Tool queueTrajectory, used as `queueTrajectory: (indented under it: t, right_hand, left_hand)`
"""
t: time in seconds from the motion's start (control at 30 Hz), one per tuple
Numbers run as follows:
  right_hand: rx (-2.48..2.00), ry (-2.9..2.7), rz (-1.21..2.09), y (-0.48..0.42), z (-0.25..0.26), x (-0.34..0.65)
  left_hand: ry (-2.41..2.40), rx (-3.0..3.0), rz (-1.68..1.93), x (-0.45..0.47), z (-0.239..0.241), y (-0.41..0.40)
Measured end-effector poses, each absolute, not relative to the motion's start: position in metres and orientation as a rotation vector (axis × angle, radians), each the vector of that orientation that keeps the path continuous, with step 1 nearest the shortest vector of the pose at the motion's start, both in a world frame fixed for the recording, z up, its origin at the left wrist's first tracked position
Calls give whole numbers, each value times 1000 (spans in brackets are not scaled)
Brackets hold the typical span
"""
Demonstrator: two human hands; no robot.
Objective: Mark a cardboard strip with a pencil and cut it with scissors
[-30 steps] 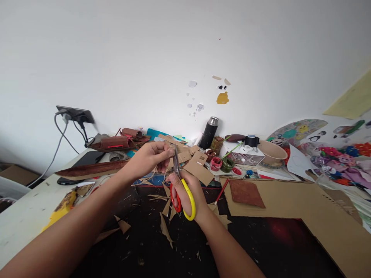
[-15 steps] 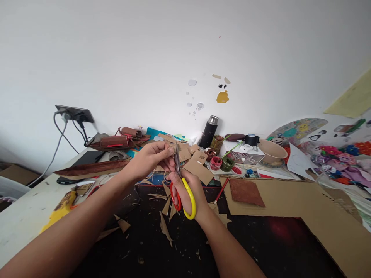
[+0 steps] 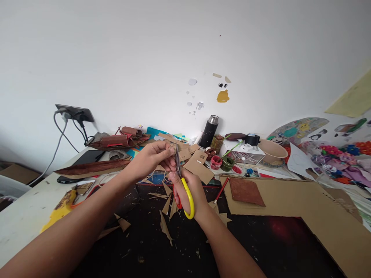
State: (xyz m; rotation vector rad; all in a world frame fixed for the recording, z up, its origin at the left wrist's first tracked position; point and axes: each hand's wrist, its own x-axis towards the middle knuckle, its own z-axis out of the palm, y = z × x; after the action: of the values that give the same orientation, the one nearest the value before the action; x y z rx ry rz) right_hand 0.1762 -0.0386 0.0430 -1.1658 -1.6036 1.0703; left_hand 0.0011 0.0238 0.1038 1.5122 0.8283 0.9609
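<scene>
My right hand [image 3: 191, 189] is closed round the scissors [image 3: 189, 200], which have one yellow and one red handle loop. Their blades [image 3: 177, 158] point up and away from me, beside the fingertips of my left hand [image 3: 155, 156]. Thumb and fingers of that left hand are pinched together. Whatever lies between them is too small and too covered to make out. Below both hands, cardboard scraps [image 3: 165, 227] lie strewn on a dark work surface [image 3: 139, 247].
A large cardboard sheet [image 3: 292, 197] with a reddish-brown square [image 3: 246, 192] and a red pencil [image 3: 222, 190] lies right. Paint jars [image 3: 216, 162], a black flask [image 3: 209, 131] and cut cardboard [image 3: 199, 166] stand or lie beyond. Brown cardboard boat shapes [image 3: 92, 168] lie left.
The scissor handles have drawn closer together, with the red loop now mostly behind my right hand. Both hands stay in nearly the same place.
</scene>
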Motion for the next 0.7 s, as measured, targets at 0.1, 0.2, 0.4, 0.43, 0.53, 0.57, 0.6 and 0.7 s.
queueTrajectory:
  t: [0.1, 0.2, 0.4, 0.43, 0.53, 0.57, 0.6, 0.7]
  right_hand:
    - [-1181, -1618, 1020, -39, 43, 176]
    - [-1188, -1617, 999, -39, 42, 176]
    - [-1212, -1630, 978, -39, 43, 176]
    - [-1214, -1635, 973, -40, 44, 176]
    - [-1220, -1659, 942, -40, 48, 176]
    - [-1221, -1672, 918, -40, 49, 176]
    - [-1220, -1686, 891, -40, 50, 177]
    - [-1221, -1699, 875, -40, 51, 176]
  left_hand:
    - [829, 1492, 975, 3, 103, 23]
    - [832, 1483, 984, 4, 102, 23]
    - [846, 1502, 983, 4, 102, 22]
    - [851, 1512, 980, 4, 102, 23]
    - [870, 1554, 953, 0, 104, 26]
    - [874, 1571, 941, -2, 104, 27]
    - [876, 1586, 928, -3, 105, 28]
    - [877, 1605, 909, -5, 105, 29]
